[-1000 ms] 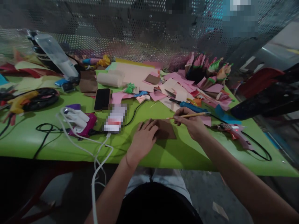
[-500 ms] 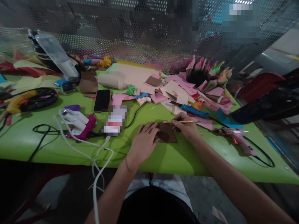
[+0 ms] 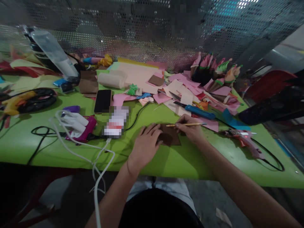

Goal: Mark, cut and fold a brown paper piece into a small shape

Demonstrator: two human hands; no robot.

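A small piece of brown paper [image 3: 173, 136] lies on the green table, between my two hands. Flat on its left part rests my left hand [image 3: 149, 139], fingers stretched out and covering that edge. My right hand [image 3: 187, 127], at the upper right corner of the paper, pinches a thin wooden pencil [image 3: 193, 124]. The pencil lies nearly level, its left end over the paper's top edge. Just beyond my right hand is a blue utility knife [image 3: 199, 111] on paper scraps.
A pink glue gun [image 3: 250, 144] with a black cord lies right. On the left are a magenta power strip [image 3: 86, 128] with white plugs, a phone charging [image 3: 116, 123] and a dark phone [image 3: 103, 101]. Pink paper scraps [image 3: 182, 80] and paper cones [image 3: 213, 71] lie behind.
The view has shifted slightly. Both hands stay in nearly the same place on the brown paper, and the pencil is still in my right hand.
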